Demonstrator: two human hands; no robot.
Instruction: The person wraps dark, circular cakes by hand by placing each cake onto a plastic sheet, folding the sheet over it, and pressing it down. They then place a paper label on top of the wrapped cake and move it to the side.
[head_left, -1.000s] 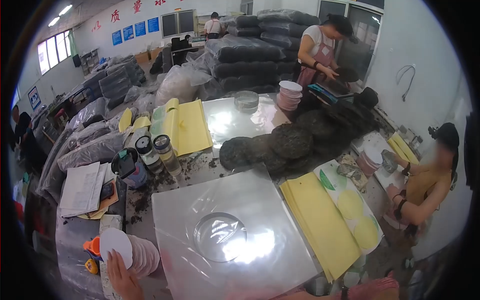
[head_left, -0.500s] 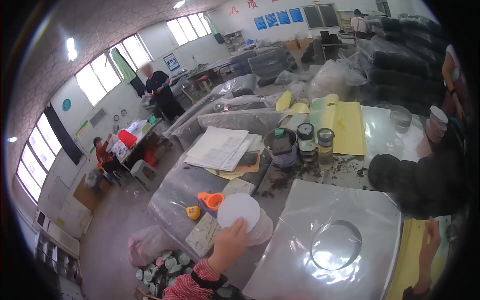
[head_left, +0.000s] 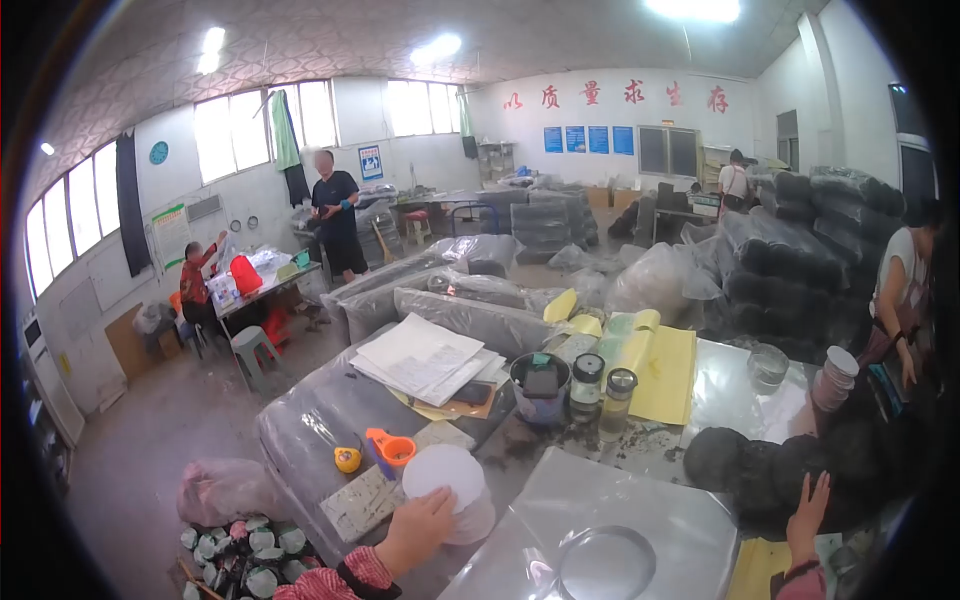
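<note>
My left hand (head_left: 418,528) has its fingertips on a white paper disc (head_left: 443,474), with the thumb side tucked under the near edge. Beneath it and to the right, more white discs (head_left: 474,520) lie stacked. On the right, my right hand (head_left: 808,520) is raised with its fingers stretched out, in front of a dark fuzzy bundle (head_left: 770,470), holding nothing. Between the hands a clear plastic sheet (head_left: 590,495) covers the table, and a thin metal ring (head_left: 650,565) lies on it.
An orange tape dispenser (head_left: 397,450) and yellow tape measure (head_left: 347,459) lie beyond the left hand. Farther back stand a bucket (head_left: 537,400), two jars (head_left: 586,392) and papers (head_left: 420,355). Wrapped black bundles (head_left: 780,260) are piled behind; co-workers (head_left: 338,215) are around the room.
The head view has tilted upward, so the table appears lower. The left hand stays at the white disc; the right hand's fingers look more spread.
</note>
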